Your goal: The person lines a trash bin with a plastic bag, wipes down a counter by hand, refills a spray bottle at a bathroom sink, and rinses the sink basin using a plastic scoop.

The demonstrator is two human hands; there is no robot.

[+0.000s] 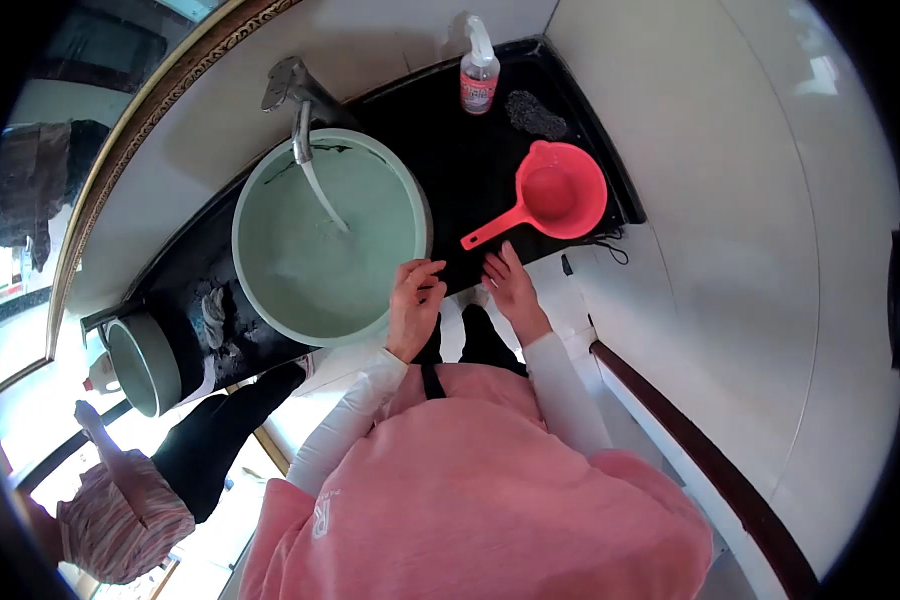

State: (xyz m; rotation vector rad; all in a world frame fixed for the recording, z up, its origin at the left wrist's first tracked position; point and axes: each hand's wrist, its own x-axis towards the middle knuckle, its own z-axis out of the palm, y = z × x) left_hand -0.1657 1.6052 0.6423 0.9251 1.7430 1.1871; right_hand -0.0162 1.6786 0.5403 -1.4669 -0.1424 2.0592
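Observation:
Water runs from a metal faucet (303, 125) into a large pale green basin (248, 235), which holds water. My left hand (415, 305) is beside the basin's right rim, its fingers bent but apart, with nothing seen in it. Close to the end of the red dipper's handle is my right hand (510, 288), palm up and fingers spread, holding nothing. The red dipper (592, 190) lies on the black counter (460, 165), its handle pointing down-left toward my hands.
A spray bottle (479, 80) stands behind the dipper near a dark scrubber (536, 115). Left of the basin are a grey cloth (213, 318) and a smaller green bucket (150, 365). A person in a striped top (125, 510) stands at lower left. A framed mirror (120, 150) hangs at upper left.

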